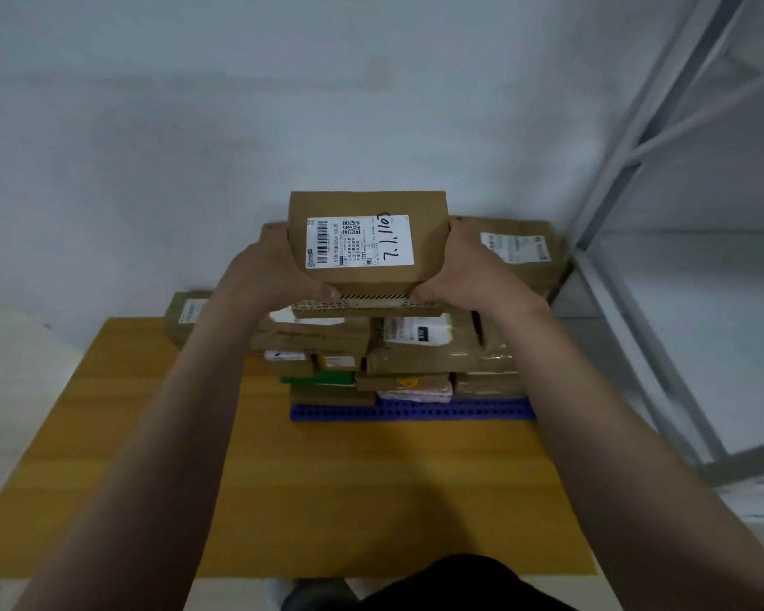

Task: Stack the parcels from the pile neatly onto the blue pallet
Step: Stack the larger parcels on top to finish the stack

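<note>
My left hand (pixel 269 270) and right hand (pixel 468 267) were bare, no gloves, rings or watch. Both forearms were uncovered up to the frame's edge, with no sleeve showing. Below, I wore something black (pixel 451 584) at my waist.

Head camera looks forward and down, close above the hands (pixel 367 275).

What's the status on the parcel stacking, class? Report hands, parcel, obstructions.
Left hand and right hand both gripping the labelled parcel. Parcel held above the stack on the blue pallet. Nothing in the way.
</note>
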